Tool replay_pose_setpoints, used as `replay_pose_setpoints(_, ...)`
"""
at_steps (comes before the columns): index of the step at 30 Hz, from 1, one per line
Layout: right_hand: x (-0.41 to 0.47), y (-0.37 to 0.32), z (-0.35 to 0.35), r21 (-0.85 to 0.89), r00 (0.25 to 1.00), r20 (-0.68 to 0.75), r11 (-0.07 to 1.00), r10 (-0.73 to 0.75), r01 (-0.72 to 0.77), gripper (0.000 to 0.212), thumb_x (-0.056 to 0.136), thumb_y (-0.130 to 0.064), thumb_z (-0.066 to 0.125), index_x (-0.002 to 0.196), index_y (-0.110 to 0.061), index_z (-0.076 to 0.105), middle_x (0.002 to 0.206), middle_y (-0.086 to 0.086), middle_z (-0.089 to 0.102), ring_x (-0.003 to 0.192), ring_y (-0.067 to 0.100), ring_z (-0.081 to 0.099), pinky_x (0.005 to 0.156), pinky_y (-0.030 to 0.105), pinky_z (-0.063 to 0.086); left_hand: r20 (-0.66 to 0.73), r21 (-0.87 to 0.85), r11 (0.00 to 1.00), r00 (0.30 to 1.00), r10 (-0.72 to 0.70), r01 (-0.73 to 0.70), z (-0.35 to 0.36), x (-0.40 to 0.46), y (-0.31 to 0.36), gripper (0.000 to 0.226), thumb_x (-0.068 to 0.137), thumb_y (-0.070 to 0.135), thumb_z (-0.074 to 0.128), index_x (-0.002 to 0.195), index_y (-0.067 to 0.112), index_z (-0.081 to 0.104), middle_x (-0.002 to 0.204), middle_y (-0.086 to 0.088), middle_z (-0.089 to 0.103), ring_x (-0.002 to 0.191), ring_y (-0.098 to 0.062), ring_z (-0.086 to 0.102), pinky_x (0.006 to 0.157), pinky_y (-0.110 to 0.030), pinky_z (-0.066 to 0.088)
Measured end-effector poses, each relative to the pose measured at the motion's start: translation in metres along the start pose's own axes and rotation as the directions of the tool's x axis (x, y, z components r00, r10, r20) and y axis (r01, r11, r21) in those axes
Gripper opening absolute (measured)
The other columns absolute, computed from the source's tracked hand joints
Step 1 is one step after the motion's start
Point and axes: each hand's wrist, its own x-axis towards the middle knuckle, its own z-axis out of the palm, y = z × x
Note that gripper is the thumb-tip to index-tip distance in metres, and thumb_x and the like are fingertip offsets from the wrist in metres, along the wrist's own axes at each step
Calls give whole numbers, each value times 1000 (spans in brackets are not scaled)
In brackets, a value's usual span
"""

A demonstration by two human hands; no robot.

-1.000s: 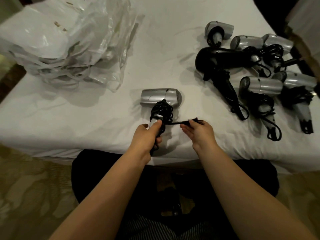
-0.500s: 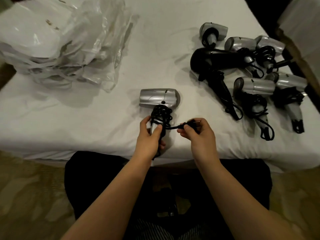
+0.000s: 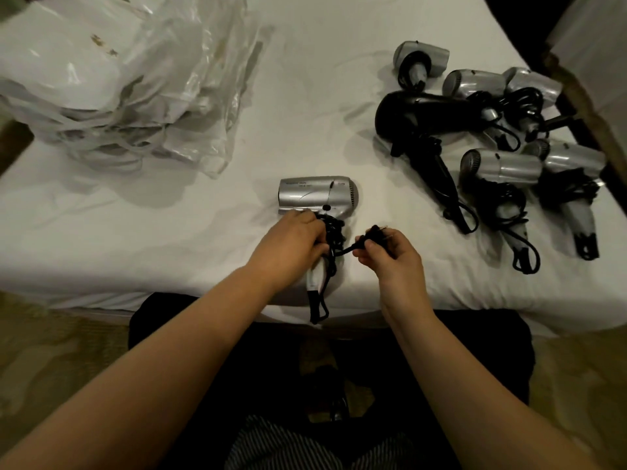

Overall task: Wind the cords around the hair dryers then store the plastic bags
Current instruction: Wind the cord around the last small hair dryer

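A silver hair dryer (image 3: pixel 315 193) lies on the white bed near its front edge, barrel pointing left, handle toward me. Its black cord (image 3: pixel 334 232) is coiled round the handle. My left hand (image 3: pixel 291 242) grips the handle over the coils. My right hand (image 3: pixel 386 252) pinches the plug end of the cord (image 3: pixel 371 235) just right of the handle, a short length of cord stretched between the two hands. A heap of clear plastic bags (image 3: pixel 135 79) lies at the far left of the bed.
Several more hair dryers lie grouped at the right: a black one (image 3: pixel 424 113) and silver ones (image 3: pixel 502 167) with cords wound on their handles. The bed sheet (image 3: pixel 101 232) ends just before my lap. A dark edge (image 3: pixel 576 106) borders the bed's right side.
My left hand slid up the handle toward the barrel, over the coils. My right hand brought the plug end closer to the handle, shortening the free cord.
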Motion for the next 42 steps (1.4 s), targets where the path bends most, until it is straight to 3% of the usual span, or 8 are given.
replay_pose_setpoints(8, 10, -18, 5, -337, 955, 279, 920, -105, 199, 39, 98, -5, 40, 126, -30, 48, 98, -13, 56, 74, -15, 53, 70, 6, 41, 111, -314, 915, 967, -228, 252, -9, 21, 18, 20, 101, 21, 38, 91, 10, 52, 81, 0, 51, 77, -18, 48, 63, -28, 28)
replay_pose_setpoints(13, 17, -26, 8, -483, 877, 481, 838, 11, 254, 54, 101, -10, 31, 148, -33, 17, 144, 2, 40, 128, 14, 43, 94, 7, 34, 352, -725, 477, 863, -363, 497, -19, 25, 12, 29, 100, 22, 42, 75, 16, 55, 61, 3, 49, 60, -12, 45, 67, -29, 41)
replay_pose_setpoints(16, 18, -27, 12, -551, 828, 555, 778, 73, 301, 58, 102, -14, 32, 149, -34, 5, 151, 3, 30, 134, 16, 35, 100, 14, 27, 448, -765, 343, 832, -326, 546, -23, 22, 8, 30, 96, 36, 47, 72, 20, 55, 51, 8, 46, 54, -9, 41, 62, -23, 40)
replay_pose_setpoints(21, 23, -28, 18, -708, 788, 595, 570, 161, 418, 60, 100, -22, 39, 150, -31, 8, 147, 6, 40, 131, 22, 41, 96, 16, 29, 458, -762, 356, 839, -295, 541, -20, 15, 2, 13, 87, 25, 63, 88, 12, 66, 71, 4, 64, 71, -11, 57, 76, -26, 45)
replay_pose_setpoints(26, 25, -31, 18, -634, 896, 430, 745, 115, 208, 49, 91, -21, 59, 137, -32, 45, 101, 0, 58, 75, 11, 57, 64, 19, 48, 380, -744, 464, 875, -300, 482, -21, 14, -4, 14, 87, 1, 60, 78, 12, 61, 74, -1, 66, 77, -17, 62, 78, -32, 49)
replay_pose_setpoints(30, 34, -34, 22, -599, 925, 342, 796, 164, 80, 28, 86, -18, 65, 111, -22, 51, 86, 5, 59, 57, 15, 55, 52, 27, 49, 233, -737, 547, 909, -345, 397, -20, 11, -6, 25, 84, -1, 62, 68, 15, 51, 73, -5, 59, 75, -20, 57, 79, -37, 49)
replay_pose_setpoints(37, 29, -25, 28, -682, 976, 214, 710, -34, 175, 18, 90, -27, 59, 100, -20, 47, 71, -4, 54, 67, 16, 57, 59, 26, 44, 186, -750, 577, 940, -286, 324, -24, 6, -1, 18, 91, 8, 57, 76, 16, 62, 75, 0, 61, 69, -10, 58, 75, -26, 51)
replay_pose_setpoints(42, 18, -18, 29, -690, 970, 230, 691, -73, 216, 36, 93, -17, 53, 128, -18, 43, 87, 0, 60, 84, 21, 59, 64, 26, 41, 253, -724, 565, 914, -316, 396, -23, 14, 3, 12, 90, 10, 61, 100, 14, 55, 87, -6, 63, 68, -19, 61, 77, -37, 55)
